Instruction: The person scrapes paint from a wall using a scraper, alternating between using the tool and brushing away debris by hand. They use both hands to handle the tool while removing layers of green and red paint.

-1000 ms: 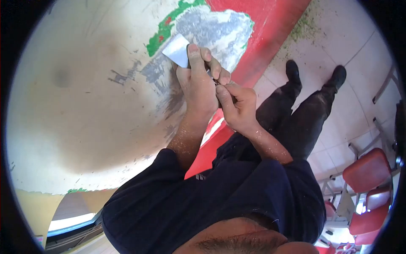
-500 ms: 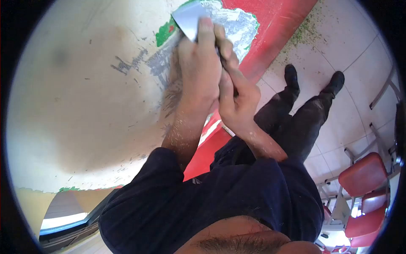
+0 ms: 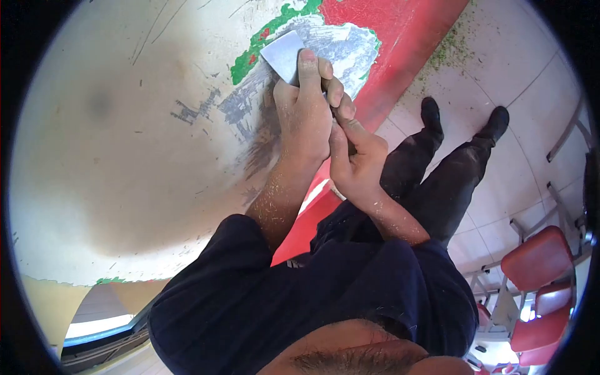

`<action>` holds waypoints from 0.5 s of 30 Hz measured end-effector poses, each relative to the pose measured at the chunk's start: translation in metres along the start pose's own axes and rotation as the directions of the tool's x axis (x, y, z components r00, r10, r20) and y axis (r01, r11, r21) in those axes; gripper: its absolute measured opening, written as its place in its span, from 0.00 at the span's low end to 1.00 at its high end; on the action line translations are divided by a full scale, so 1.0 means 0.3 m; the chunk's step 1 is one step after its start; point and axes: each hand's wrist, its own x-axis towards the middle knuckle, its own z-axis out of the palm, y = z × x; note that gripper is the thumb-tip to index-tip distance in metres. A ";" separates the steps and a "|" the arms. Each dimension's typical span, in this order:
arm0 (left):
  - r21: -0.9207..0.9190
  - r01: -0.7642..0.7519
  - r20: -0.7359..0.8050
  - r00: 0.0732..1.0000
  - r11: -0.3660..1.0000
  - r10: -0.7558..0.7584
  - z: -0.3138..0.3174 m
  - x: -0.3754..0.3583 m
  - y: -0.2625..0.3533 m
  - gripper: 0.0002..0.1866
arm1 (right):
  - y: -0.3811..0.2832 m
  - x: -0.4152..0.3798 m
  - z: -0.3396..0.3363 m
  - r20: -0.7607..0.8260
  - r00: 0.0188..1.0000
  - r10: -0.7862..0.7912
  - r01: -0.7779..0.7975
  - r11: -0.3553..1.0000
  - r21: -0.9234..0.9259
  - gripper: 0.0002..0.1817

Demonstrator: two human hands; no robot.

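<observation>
A cream wall (image 3: 144, 175) fills the left, marked by scratches, with a window opening (image 3: 100, 328) at its lower corner. Farther right, a strip of green paint (image 3: 269, 37) borders a bare grey-white patch (image 3: 340, 44). Over that edge lies the scraper (image 3: 284, 56); whether its blade touches the wall I cannot tell. The left hand (image 3: 303, 109) wraps round it, thumb laid along the blade, probably to steady and angle it. The right hand (image 3: 359, 156) pinches what seems to be the tool's rear end, likely for backing; the fingers hide most of the handle. Beyond runs a red band (image 3: 406, 37), then the person's legs (image 3: 431, 175), planted apart, seemingly for balance. Green debris (image 3: 456, 47) litters the tiled floor (image 3: 500, 69), and red chairs (image 3: 536, 257) crowd the far right, limiting room on that side.
</observation>
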 end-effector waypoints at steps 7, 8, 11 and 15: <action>0.024 -0.114 0.026 0.993 0.993 0.114 -0.002 0.023 0.016 0.20 | -0.003 0.035 0.026 -0.039 0.997 -0.069 0.068 0.997 -0.025 0.08; 0.023 -0.115 0.034 0.993 0.993 0.114 0.001 0.019 0.020 0.20 | -0.004 0.035 0.031 -0.063 0.993 -0.101 0.100 0.995 -0.027 0.08; 0.040 -0.056 0.070 0.996 0.998 0.053 -0.035 0.007 -0.024 0.21 | 0.011 0.012 0.026 -0.092 0.980 -0.176 0.170 0.983 -0.067 0.08; -0.015 -0.040 0.057 0.998 0.999 0.041 0.002 0.033 -0.012 0.20 | 0.011 0.026 0.006 -0.062 0.987 -0.152 0.144 0.983 -0.116 0.09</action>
